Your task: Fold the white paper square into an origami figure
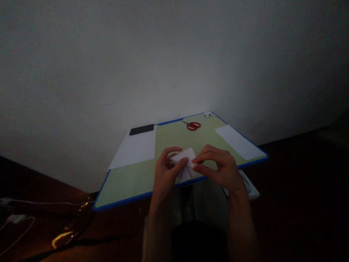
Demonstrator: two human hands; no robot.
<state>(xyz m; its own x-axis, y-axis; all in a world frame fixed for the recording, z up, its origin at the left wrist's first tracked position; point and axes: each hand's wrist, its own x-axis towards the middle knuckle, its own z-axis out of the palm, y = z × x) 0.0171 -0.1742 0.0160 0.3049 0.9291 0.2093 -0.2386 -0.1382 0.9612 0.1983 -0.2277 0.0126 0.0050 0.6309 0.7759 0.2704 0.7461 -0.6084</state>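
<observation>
A small folded piece of white paper [185, 155] is held just above the table's near edge. My left hand [167, 171] grips it from the left, thumb laid across its front and fingers behind. My right hand [218, 163] pinches its right corner between thumb and forefinger. Below the thumb, the lower part of the paper shows a few dark lines, which may be creases or gaps. Part of the paper is hidden behind my left fingers.
The pale green table [131, 185] has a blue rim. On it lie red-handled scissors [193, 126], a dark flat rectangular object [141, 129], a white sheet [136, 149] at left, another sheet [240, 141] at right, and a white paper star-like piece [208, 114] in the far corner. A wall stands behind.
</observation>
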